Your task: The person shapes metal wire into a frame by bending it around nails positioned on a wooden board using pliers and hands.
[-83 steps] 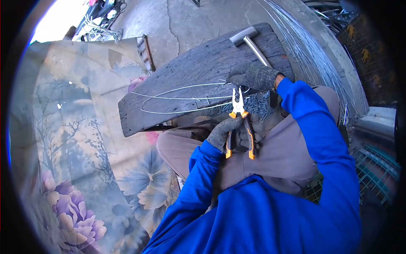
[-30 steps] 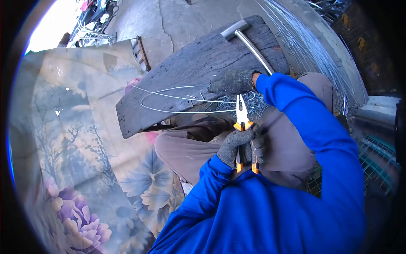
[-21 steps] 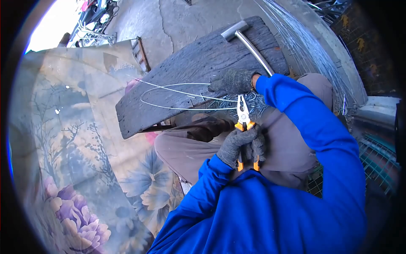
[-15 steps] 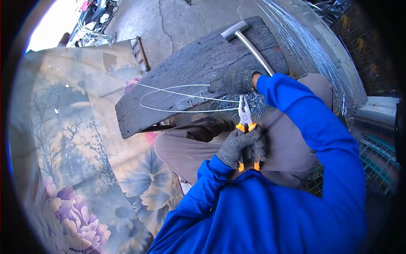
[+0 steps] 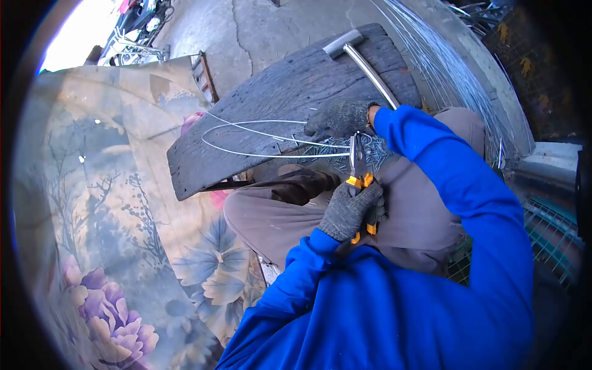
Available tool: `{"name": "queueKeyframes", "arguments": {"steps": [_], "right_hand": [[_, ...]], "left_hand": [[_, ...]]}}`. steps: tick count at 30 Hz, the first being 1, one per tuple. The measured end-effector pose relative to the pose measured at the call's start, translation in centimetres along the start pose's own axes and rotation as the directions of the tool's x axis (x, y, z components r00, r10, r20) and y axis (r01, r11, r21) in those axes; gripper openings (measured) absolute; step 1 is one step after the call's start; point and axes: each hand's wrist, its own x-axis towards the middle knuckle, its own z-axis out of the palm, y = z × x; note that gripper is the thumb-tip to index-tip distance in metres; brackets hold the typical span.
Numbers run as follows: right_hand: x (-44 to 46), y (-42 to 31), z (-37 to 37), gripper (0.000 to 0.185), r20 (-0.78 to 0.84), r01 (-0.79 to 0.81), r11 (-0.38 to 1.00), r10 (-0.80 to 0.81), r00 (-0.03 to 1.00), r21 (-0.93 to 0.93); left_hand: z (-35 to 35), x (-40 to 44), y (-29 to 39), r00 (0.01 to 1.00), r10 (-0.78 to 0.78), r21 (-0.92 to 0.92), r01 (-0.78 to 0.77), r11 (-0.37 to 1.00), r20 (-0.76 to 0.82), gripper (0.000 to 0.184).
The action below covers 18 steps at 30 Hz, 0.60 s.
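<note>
My left hand (image 5: 350,211), in a grey knit glove, is wrapped round the orange-and-black handles of the pliers (image 5: 357,161). Their jaws point away from me, at the wire's right end, and look nearly closed. Above them, my gloved right hand (image 5: 339,119) is closed at the end of the thin wire (image 5: 243,153), which loops leftward over the dark wooden board (image 5: 259,102). A metal hammer (image 5: 372,75) lies on the board, its handle running under my right forearm. Short cut metal pieces (image 5: 377,148) are heaped beneath my right hand.
A bundle of long thin wires (image 5: 453,68) lies on the floor at the right. The flowered sheet (image 5: 154,203) spreads over the left. Green wire mesh (image 5: 549,237) is at the lower right, and a motorcycle (image 5: 139,31) is at the upper left.
The pliers have turned in my left hand and show their narrow side, after facing flat with open jaws. My right hand moved left earlier. The wire's loose left end has shifted.
</note>
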Motion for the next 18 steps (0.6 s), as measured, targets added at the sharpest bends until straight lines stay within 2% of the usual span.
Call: {"name": "queueKeyframes", "arguments": {"steps": [2,3,4,5,6,7,8,9,11,12,14,18], "right_hand": [[-0.3,-0.1,0.1,0.035,-0.097,0.018,0.999,-0.014,0.995,0.040],[-0.2,-1.2,-1.1,0.035,-0.098,0.017,0.999,-0.014,0.995,0.039],[-0.1,-2.4,-2.4,0.034,0.019,-0.100,0.994,0.101,0.995,-0.045],[0.0,-3.1,-3.2,0.034,0.125,-0.205,0.969,0.223,0.967,-0.140],[-0.1,-2.8,-2.8,0.034,0.123,-0.204,0.969,0.221,0.968,-0.137],[-0.4,-2.4,-2.2,0.032,0.037,-0.180,0.982,0.183,0.983,-0.055],[-0.5,-2.1,-1.9,0.030,-0.051,-0.150,0.988,0.151,0.987,0.024],[-0.5,-1.8,-1.7,0.030,-0.052,-0.151,0.988,0.152,0.987,0.024],[-0.5,-1.4,-1.2,0.027,-0.037,-0.039,0.998,0.037,0.999,-0.056],[-0.5,-1.3,-0.9,0.027,-0.037,-0.039,0.998,0.037,0.999,-0.055],[-0.5,-1.3,-0.9,0.027,-0.084,0.058,0.990,-0.069,0.994,-0.130],[-0.4,-1.9,-1.4,0.029,0.025,-0.015,0.986,0.019,1.000,-0.165]], "left_hand": [[-0.3,-0.2,0.4,0.999,0.002,-0.032,-0.001,0.999,0.036,0.014],[-0.5,-0.5,0.7,0.994,-0.057,-0.135,0.069,0.989,0.088,0.015],[-0.5,-0.7,0.9,0.983,-0.111,-0.232,0.143,0.962,0.146,0.016],[-0.1,-1.0,1.2,0.983,-0.112,-0.232,0.144,0.962,0.144,0.016],[0.4,-1.3,1.7,0.968,-0.168,-0.331,0.224,0.917,0.188,0.018],[0.7,-1.5,1.9,0.947,-0.217,-0.422,0.302,0.855,0.239,0.019],[0.4,-1.1,1.8,0.934,-0.179,-0.453,0.311,0.836,0.310,0.021],[0.4,-1.2,1.6,0.933,-0.180,-0.452,0.312,0.836,0.311,0.021],[0.6,-1.5,1.7,0.916,-0.225,-0.534,0.379,0.756,0.331,0.023],[0.5,-1.5,1.7,0.916,-0.227,-0.534,0.379,0.756,0.330,0.023],[0.3,-1.4,1.6,0.906,-0.228,-0.507,0.393,0.767,0.357,0.024],[0.6,-1.5,1.6,0.911,-0.247,-0.522,0.393,0.757,0.329,0.021]]}}
